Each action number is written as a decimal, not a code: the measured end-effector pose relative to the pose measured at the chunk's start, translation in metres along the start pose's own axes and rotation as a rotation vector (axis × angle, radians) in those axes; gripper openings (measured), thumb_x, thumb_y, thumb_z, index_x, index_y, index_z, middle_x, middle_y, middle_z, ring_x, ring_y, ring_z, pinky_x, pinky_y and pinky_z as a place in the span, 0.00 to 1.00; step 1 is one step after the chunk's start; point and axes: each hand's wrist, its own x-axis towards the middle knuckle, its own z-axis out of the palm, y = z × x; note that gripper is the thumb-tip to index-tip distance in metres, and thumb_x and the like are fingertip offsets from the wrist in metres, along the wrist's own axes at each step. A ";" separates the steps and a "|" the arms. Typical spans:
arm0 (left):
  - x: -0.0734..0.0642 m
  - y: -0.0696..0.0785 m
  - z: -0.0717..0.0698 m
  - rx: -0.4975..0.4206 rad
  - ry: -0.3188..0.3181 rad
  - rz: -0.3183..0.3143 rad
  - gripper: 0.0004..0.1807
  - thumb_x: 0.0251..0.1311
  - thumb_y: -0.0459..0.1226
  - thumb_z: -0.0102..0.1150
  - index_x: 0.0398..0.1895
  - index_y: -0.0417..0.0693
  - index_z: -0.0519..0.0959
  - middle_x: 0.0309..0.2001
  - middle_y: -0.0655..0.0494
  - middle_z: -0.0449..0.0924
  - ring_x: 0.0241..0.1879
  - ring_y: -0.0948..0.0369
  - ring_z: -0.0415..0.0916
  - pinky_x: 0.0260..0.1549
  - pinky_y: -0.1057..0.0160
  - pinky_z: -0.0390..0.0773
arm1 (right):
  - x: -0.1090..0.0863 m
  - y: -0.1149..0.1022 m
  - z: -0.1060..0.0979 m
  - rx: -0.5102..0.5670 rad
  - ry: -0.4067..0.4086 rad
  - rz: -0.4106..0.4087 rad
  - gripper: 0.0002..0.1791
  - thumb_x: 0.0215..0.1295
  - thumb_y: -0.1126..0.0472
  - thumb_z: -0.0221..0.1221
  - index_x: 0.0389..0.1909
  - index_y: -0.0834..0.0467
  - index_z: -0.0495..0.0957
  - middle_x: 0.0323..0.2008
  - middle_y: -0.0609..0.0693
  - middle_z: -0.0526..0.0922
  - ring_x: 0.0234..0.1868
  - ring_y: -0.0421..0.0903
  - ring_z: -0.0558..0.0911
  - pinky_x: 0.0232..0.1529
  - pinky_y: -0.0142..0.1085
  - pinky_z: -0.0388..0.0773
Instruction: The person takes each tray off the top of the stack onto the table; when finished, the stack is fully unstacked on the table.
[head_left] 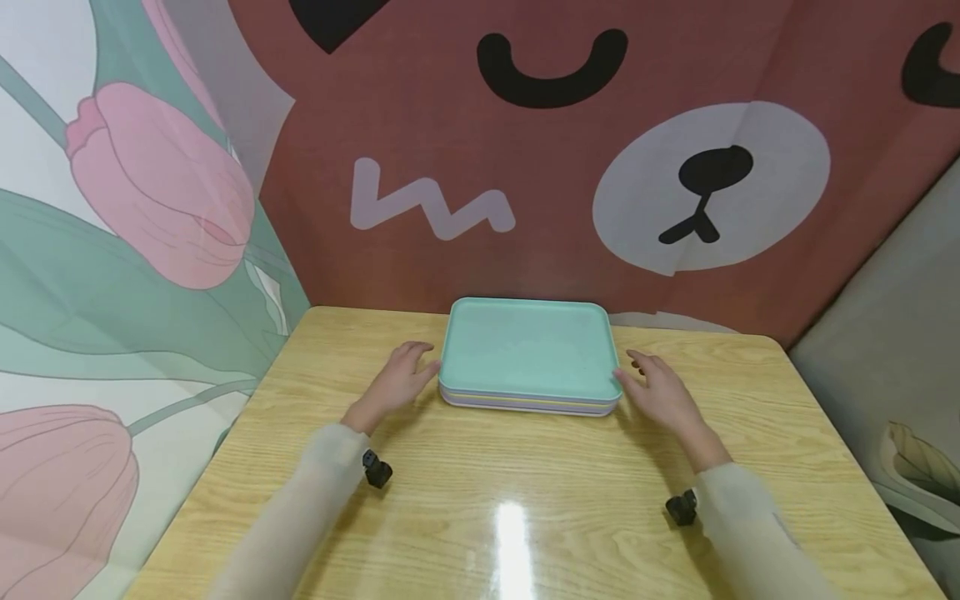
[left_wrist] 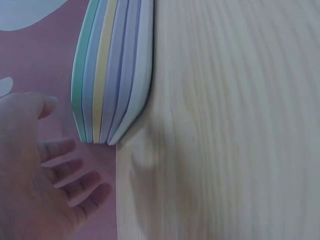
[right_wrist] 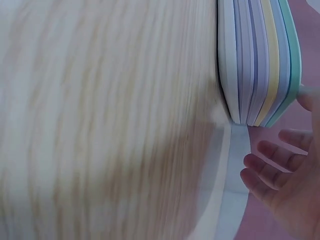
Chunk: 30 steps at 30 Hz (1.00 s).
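Note:
A stack of several rectangular trays (head_left: 531, 350) lies near the far edge of the table. The top tray is mint green; blue, yellow, lilac and white rims (left_wrist: 112, 75) show beneath it in the left wrist view. My left hand (head_left: 397, 379) is beside the stack's left end, fingers spread and holding nothing. On the other side, my right hand (head_left: 662, 392) has its thumb at the top tray's right edge, with the other fingers apart from the stack. In the right wrist view those fingers (right_wrist: 275, 165) are loosely extended.
The wooden table (head_left: 450, 483) carries the stack against a brown bear-print backdrop (head_left: 555, 208). A tulip-print cloth (head_left: 165, 183) hangs along the left side, and a grey cloth (head_left: 892, 317) along the right. Small black cameras (head_left: 377, 469) sit on both wrists.

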 end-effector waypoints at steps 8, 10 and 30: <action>0.009 0.014 0.007 -0.116 -0.003 -0.091 0.34 0.75 0.50 0.52 0.74 0.38 0.64 0.70 0.40 0.66 0.62 0.45 0.72 0.59 0.46 0.75 | 0.007 -0.004 0.008 0.110 0.015 0.021 0.38 0.78 0.42 0.50 0.74 0.68 0.61 0.61 0.72 0.74 0.59 0.67 0.77 0.58 0.61 0.73; 0.011 0.016 0.010 -0.142 -0.004 -0.105 0.33 0.74 0.48 0.53 0.74 0.38 0.64 0.68 0.39 0.67 0.60 0.45 0.74 0.56 0.47 0.78 | 0.009 -0.005 0.009 0.136 0.018 0.025 0.38 0.78 0.43 0.51 0.73 0.68 0.62 0.60 0.72 0.75 0.58 0.67 0.77 0.58 0.60 0.74; 0.026 0.021 0.021 -0.238 0.028 -0.183 0.30 0.71 0.42 0.57 0.72 0.38 0.67 0.56 0.41 0.74 0.55 0.47 0.76 0.49 0.52 0.80 | 0.018 -0.013 0.023 0.375 0.021 0.209 0.35 0.77 0.51 0.52 0.75 0.66 0.58 0.66 0.70 0.70 0.66 0.67 0.71 0.67 0.57 0.67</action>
